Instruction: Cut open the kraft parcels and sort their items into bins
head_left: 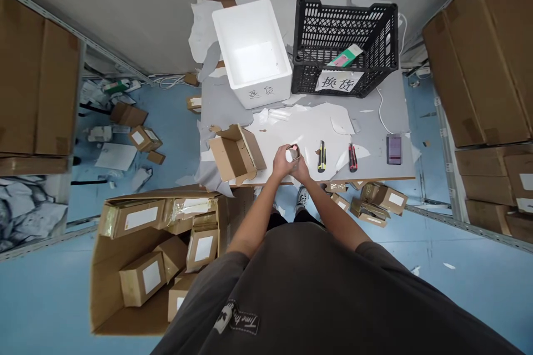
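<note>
My left hand (282, 163) and my right hand (300, 170) meet at the table's front edge, both closed around a small whitish object (292, 153) with a dark rim; I cannot make out exactly what it is. Left of them an open cardboard box (237, 155) lies tilted on the table. To the right are a yellow-black utility knife (322, 156) and a red-black utility knife (352, 157). A phone (393, 150) lies farther right.
At the table's back stand a white foam box (261, 91) and a black crate (366, 80) holding a green box (347, 56). A large carton (100, 283) with several parcels stands at lower left. Shelves with boxes flank both sides; more boxes lie under the table.
</note>
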The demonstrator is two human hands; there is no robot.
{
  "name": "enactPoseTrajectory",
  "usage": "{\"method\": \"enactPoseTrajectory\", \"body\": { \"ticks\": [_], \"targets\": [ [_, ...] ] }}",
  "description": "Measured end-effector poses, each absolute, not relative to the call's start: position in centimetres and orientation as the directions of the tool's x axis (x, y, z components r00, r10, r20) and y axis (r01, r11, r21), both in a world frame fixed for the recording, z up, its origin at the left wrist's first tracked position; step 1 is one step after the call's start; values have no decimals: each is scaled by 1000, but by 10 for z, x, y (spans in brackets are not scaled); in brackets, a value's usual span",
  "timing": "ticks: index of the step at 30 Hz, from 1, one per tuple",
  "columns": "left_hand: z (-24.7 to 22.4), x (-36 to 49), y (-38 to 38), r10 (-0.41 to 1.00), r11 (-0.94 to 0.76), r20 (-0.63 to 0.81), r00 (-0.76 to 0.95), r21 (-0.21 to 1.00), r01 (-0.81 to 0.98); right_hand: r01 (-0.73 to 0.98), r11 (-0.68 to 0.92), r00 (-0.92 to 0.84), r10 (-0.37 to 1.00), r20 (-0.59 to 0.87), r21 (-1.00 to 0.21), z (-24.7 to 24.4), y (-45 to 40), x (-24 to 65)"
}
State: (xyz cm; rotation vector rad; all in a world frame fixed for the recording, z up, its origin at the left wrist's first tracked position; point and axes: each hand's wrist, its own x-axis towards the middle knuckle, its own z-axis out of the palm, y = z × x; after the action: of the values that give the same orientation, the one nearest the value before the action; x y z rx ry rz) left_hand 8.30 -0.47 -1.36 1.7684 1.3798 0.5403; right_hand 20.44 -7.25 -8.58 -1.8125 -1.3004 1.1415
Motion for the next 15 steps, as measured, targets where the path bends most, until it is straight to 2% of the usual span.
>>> {"method": "enactPoseTrajectory", "body": {
  "ticks": [4,9,12,15],
  "targets": [
    [-1,50,26,838,-181,-209,504,765,618,378,-332,71,941,-330,-865,-69,-81,235],
    [9,46,65,732,-310,-259,630,697,647,361,-320,72,946,-316,-876,-50,-56,255],
    [7,54,85,640,-367,-252,726,730,577,352,-242,-27,963,-269,-904,-43,-31,254],
    [4,56,94,560,-382,-201,803,798,466,295,-234,-99,957,-273,-926,-42,-13,245]
  ]
}}
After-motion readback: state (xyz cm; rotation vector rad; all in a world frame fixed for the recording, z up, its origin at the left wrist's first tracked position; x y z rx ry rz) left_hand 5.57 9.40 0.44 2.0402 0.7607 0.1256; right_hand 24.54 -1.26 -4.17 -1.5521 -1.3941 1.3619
